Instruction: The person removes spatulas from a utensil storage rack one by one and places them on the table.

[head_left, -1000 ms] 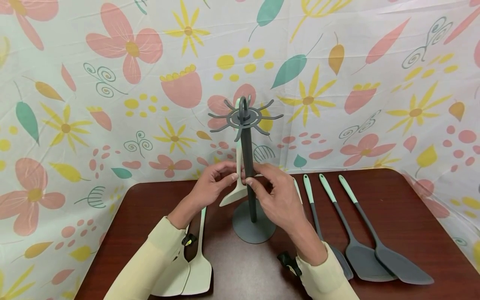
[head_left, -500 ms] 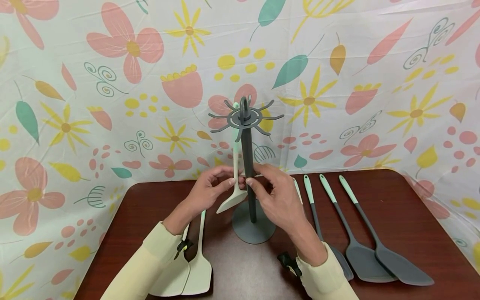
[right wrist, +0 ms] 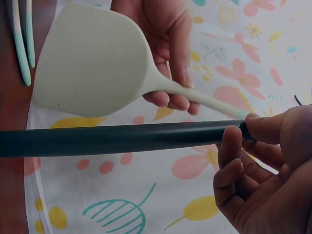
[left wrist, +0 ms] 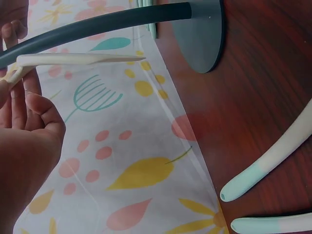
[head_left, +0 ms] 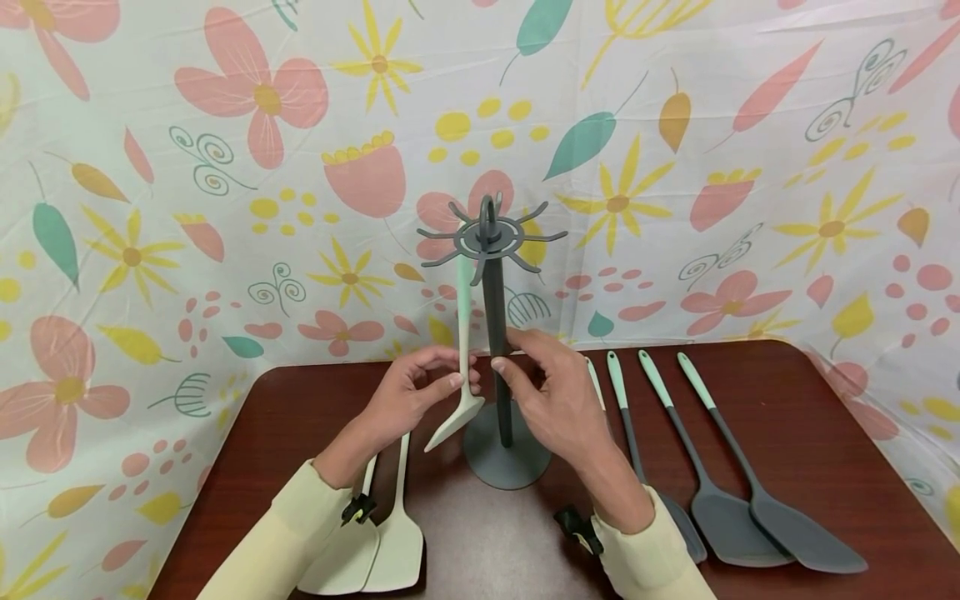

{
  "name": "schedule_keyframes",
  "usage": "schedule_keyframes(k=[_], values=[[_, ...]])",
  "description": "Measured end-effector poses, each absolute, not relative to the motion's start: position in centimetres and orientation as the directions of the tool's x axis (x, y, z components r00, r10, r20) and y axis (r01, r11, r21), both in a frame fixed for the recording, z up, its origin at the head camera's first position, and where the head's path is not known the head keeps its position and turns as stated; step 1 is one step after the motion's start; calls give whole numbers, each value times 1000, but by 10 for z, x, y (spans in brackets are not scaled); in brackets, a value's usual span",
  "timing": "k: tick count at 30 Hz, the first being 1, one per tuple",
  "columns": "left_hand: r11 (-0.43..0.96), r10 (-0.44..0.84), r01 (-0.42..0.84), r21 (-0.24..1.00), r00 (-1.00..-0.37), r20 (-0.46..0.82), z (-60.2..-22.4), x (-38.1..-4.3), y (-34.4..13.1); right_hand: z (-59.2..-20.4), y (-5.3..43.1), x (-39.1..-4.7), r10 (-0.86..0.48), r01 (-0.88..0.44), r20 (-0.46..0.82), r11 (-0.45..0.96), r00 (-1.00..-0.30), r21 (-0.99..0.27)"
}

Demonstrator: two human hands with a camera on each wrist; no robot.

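My left hand [head_left: 412,387] pinches a cream turner with a mint handle [head_left: 463,333] low on its shaft, just above the blade. It hangs upright, blade down, left of the grey utensil rack [head_left: 493,308]. Seen from the right wrist, the turner's broad flat blade [right wrist: 92,58] lies beside the pole without touching it. The handle's top sits behind the rack's ring of hooks [head_left: 456,242]; I cannot tell whether it is on a hook. My right hand [head_left: 558,396] grips the pole about midway, thumb in front.
Two cream turners [head_left: 397,542] with overlapping blades lie at the table's left front. On the right lie several grey-headed utensils [head_left: 738,521] with mint handles. Another handle [head_left: 595,383] shows behind my right hand. A floral cloth [head_left: 675,275] hangs behind the brown table [head_left: 285,433].
My left hand has brought the turner left and down, away from the pole, and its handle top has dropped to hook level. The right hand keeps its grip on the pole.
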State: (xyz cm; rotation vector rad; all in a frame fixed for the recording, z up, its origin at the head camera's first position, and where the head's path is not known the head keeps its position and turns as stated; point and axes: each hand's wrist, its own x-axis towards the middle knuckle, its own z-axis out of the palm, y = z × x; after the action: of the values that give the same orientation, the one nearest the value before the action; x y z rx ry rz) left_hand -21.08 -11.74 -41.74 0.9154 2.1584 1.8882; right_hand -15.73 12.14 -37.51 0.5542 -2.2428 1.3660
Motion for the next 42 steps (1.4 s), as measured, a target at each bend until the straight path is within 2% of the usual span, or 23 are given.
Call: schedule_keyframes(k=[24,36,42], values=[[-96,553,272,957,-785,278,-417,-181,-132,-374,122,-158,-89,-564,586,419,-806,-712],[-19,542,282,959,-803,247,-424,-165,-138,-376,121,-157,-94,-557,575,414,-812,-719],[91,512,312,946,-829,225,-425,-156,-141,-377,121,-157,-97,-555,570,407,-816,-726]])
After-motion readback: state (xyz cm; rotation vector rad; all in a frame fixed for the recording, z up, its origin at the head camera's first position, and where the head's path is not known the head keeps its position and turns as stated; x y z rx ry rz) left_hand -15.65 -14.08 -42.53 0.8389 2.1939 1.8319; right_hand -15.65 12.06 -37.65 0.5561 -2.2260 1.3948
